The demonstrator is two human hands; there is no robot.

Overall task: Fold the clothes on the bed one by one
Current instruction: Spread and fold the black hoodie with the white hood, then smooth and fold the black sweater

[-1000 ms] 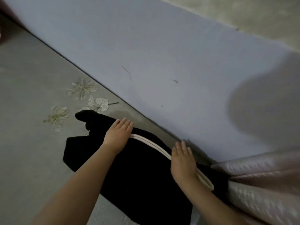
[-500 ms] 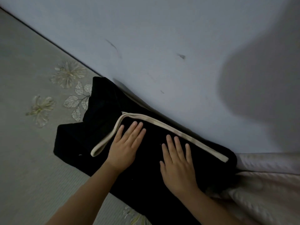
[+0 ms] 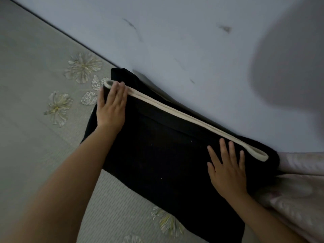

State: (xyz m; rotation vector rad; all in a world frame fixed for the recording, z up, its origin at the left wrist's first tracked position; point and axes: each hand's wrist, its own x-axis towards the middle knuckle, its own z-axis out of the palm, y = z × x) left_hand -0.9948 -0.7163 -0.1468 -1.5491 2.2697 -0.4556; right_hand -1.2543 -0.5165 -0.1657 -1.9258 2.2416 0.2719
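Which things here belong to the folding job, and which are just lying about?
Job:
black garment with its cream trim
left hand, flat on it
right hand, flat on it
bed sheet

Lying about:
pink quilt
wall

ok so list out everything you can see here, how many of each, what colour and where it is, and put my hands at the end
black garment: one, black, flat on the bed against the wall
cream band: one, cream, along the garment's far edge
bed cover: one, grey-green with pale embroidered flowers, under the garment
quilted fabric: one, pale pink, right of the garment
wall: one, pale blue-grey, behind the bed
left hand: one, flat on the garment's left end, fingertips at the band
right hand: one, flat on the garment near its right end
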